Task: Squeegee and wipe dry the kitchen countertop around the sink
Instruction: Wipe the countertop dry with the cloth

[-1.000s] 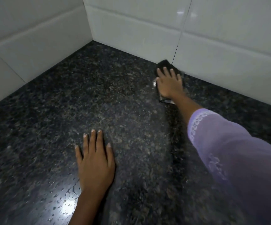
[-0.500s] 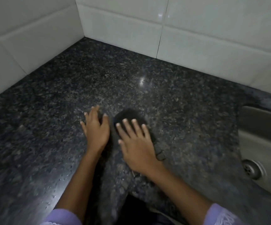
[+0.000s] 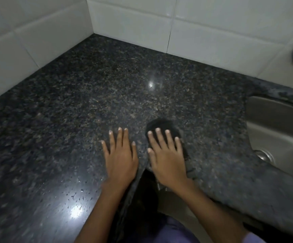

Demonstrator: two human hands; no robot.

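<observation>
Flat on the countertop, right hand over black cloth.

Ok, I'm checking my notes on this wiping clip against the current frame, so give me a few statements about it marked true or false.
1. The right hand presses flat on a dark cloth. True.
2. The left hand holds a squeegee. False: it lies flat and bare on the countertop, fingers straight.
3. The sink sits to the right of both hands. True.
4. Water droplets show on the countertop near the sink rim. False: the visible droplets are at the lower left, beside the left forearm.
5. The cloth lies against the tiled wall. False: it is near the counter's front edge, well away from the wall.
</observation>
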